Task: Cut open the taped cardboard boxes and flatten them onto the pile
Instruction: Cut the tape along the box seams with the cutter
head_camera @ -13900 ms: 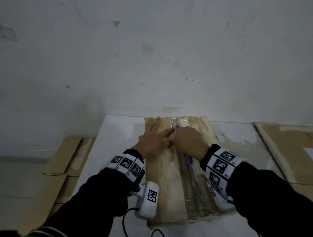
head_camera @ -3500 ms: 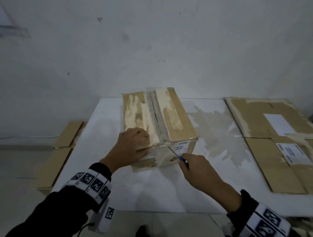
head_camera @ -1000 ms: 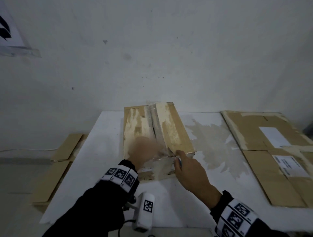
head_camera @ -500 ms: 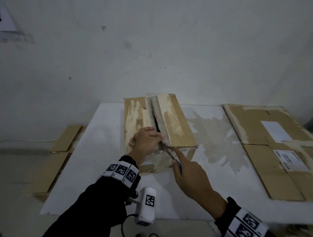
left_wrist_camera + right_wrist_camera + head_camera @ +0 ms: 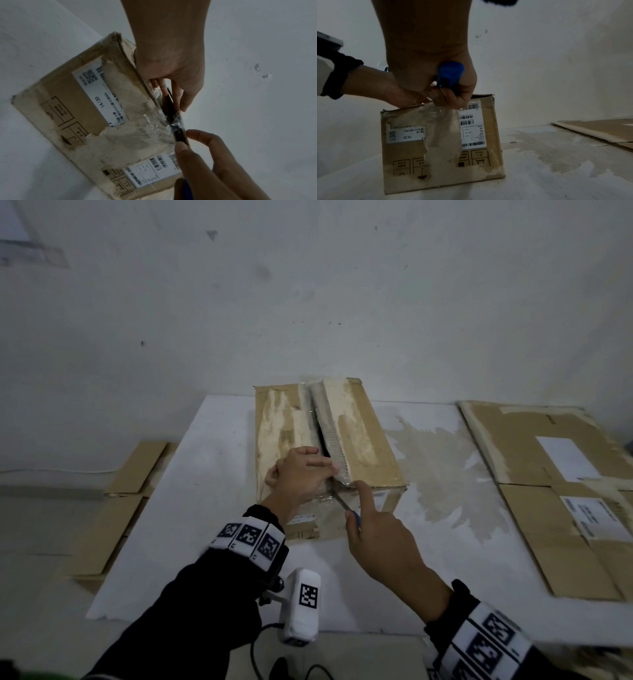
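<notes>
A worn, taped cardboard box (image 5: 359, 440) stands on the white table (image 5: 205, 508); its top seam is slit and gapes dark. My left hand (image 5: 322, 470) curls its fingers into the near end of that slit and grips the left flap's edge, fingers (image 5: 158, 82) inside the gap. My right hand (image 5: 354, 501) holds a blue-handled knife (image 5: 357, 520), index finger stretched along the blade. The blade (image 5: 178, 134) sits in the crumpled clear tape at the box's near top edge. From the right wrist, the blue handle (image 5: 450, 74) sticks out of my fist above the labelled front (image 5: 436, 148).
Flattened cardboard (image 5: 565, 491) with white labels lies on the table's right side. More flat cardboard (image 5: 130, 491) lies on the floor at the left. A stained patch (image 5: 445, 467) marks the tabletop beside the box. A white wall stands close behind.
My left hand came off the box top and hooked into the near end of the seam. The slit has widened and the right flap stands higher. The knife has stayed at the near edge.
</notes>
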Demonstrator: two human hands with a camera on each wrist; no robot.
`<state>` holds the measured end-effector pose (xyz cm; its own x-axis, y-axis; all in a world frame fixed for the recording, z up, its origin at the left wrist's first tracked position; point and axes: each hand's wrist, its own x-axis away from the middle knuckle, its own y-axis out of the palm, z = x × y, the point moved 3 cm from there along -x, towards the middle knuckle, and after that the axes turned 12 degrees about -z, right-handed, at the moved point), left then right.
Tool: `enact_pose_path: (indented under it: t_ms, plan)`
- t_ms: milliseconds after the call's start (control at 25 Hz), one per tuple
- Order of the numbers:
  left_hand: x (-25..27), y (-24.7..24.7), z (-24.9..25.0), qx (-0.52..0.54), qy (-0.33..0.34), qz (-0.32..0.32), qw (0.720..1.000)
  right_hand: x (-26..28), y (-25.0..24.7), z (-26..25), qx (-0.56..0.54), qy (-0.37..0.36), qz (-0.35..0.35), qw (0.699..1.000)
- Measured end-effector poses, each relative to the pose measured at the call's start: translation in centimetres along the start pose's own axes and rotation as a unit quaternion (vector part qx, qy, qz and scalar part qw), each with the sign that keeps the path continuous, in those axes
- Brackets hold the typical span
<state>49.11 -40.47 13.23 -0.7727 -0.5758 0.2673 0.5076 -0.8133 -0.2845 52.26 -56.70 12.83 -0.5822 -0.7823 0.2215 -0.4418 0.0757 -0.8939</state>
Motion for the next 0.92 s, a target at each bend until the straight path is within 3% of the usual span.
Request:
enact_pose_path:
  t_ms: [240,480,640,920]
  plan:
    - [-0.2,-0.1,-0.4,-0.035,-0.001,0.008,0.999,-1.5,-0.3,-0.2,-0.009,-0.01,0.012,1.0]
    - [-0.1,0.1,0.0,-0.036,0.019,-0.003,0.999,-1.1,-1.6,1.0,0.055,-0.011,0.033,0.998]
    - [0.5,0.1,-0.1,-0.145,0.032,-0.019,0.989,-0.2,-2.2,2.7,0.093,-0.01,0.054,0.994]
    - [1.1,0.3,-0.1,-0.261,0.099,-0.008,0.96,1.5,-2.8,5.5,0.024,-0.026,0.061,0.998]
